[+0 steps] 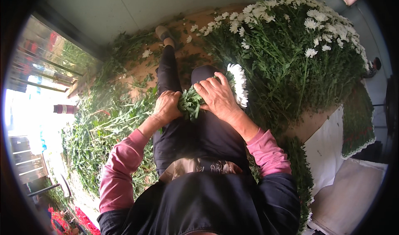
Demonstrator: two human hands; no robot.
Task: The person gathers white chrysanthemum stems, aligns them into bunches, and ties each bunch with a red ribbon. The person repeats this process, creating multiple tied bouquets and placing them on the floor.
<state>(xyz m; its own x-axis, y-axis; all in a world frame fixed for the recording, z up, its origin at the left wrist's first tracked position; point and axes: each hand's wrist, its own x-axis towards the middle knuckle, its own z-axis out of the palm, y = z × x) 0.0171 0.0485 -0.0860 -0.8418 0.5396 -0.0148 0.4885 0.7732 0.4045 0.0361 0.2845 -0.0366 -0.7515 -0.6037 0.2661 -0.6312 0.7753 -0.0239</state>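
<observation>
Across my lap lies a bunch of white chrysanthemums [238,85], its blooms pointing right and its leafy stems [190,102] running left. My left hand [167,106] is closed around the stems, above my thigh. Near the flower heads, my right hand [216,96] wraps over the bunch, its fingers curled on the foliage just below the blooms. The lower ends of the stems are hidden behind my left hand and forearm.
A large heap of white chrysanthemums [274,45] stands ahead to the right. Cut stems and leaves [109,126] cover the floor at my left. White sheeting [324,147] and a pale board [349,191] lie at right. A dark red cylindrical object [64,109] is at far left.
</observation>
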